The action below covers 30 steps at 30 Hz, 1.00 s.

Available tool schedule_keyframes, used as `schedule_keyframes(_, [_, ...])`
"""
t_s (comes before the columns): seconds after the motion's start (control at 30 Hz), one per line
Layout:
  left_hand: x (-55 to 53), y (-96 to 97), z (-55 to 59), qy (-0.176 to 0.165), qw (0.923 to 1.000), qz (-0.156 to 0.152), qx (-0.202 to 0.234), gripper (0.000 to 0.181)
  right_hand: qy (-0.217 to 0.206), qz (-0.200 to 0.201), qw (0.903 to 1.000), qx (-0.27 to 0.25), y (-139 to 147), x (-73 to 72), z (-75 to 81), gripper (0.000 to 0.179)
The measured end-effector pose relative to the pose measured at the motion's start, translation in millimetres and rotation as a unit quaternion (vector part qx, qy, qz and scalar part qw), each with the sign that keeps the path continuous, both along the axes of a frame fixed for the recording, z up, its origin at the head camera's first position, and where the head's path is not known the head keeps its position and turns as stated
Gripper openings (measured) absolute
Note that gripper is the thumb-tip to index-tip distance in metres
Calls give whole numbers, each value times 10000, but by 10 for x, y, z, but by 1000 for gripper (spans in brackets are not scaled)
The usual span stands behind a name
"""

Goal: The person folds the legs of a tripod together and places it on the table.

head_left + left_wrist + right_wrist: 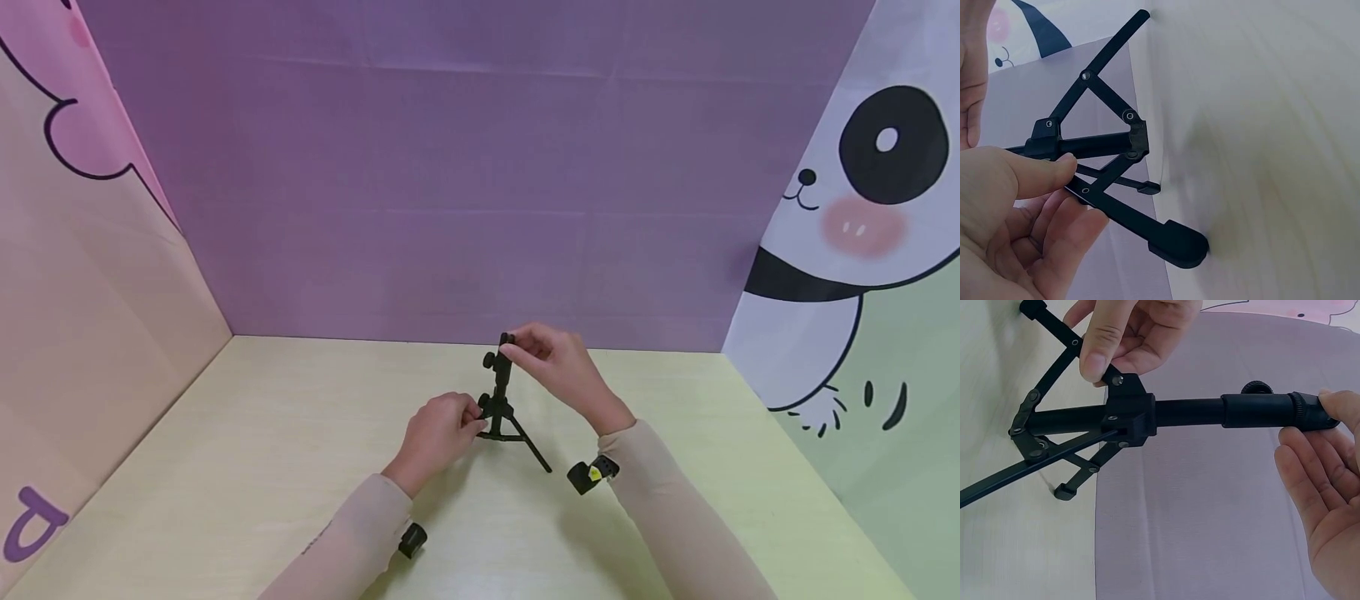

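A small black tripod [502,385] stands with its legs spread, its column upright and leaning slightly. My left hand [441,432] pinches one leg near the hub between thumb and fingers; the left wrist view shows the thumb [1041,172] on that leg. At the top, my right hand [561,367] holds the tripod's head [1316,412] between thumb and fingertips. A round knob [1257,387] sticks out from the upper column. Braces [1110,97] join the legs to the lower end of the column. One rubber-tipped foot [1179,245] meets the tabletop.
The pale wooden table [300,400] ends at a purple backdrop [412,183] close behind the tripod. Printed side panels stand left and right, the right one with a panda [862,242]. Small black cameras [592,473] are strapped at both wrists.
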<state>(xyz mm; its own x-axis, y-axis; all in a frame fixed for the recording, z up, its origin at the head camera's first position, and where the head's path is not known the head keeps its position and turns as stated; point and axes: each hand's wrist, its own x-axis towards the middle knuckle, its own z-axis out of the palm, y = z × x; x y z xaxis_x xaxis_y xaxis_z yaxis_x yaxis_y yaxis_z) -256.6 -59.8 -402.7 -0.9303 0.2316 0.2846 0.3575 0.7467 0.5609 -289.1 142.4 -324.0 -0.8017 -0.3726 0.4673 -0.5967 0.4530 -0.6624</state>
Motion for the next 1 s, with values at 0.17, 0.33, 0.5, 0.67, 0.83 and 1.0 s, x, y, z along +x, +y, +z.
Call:
schedule_keyframes(0.17, [-9,7,-4,80,10000,-17,26,11,7,-50,10000,14,4,3,-1,21])
schedule_keyframes(0.33, [-1,14,3,65,9999,-4,127,10,-22,-17,10000,-33,8,5,3,20])
schedule_keyframes(0.5, [-5,21,1,60,9995,-6,314,9,-21,60,9999,-121,15,-2,0,20])
schedule_keyframes(0.67, [-1,21,-3,119,9990,-33,439,9,-11,51,9999,-118,18,-5,2,20])
schedule_keyframes(0.83, [5,27,-6,170,9977,-96,649,10,-27,1,9999,-101,15,-6,8,20])
schedule_keyframes(1.0, [-5,41,-8,294,9970,-125,704,10,-50,-17,9999,-110,16,2,11,20])
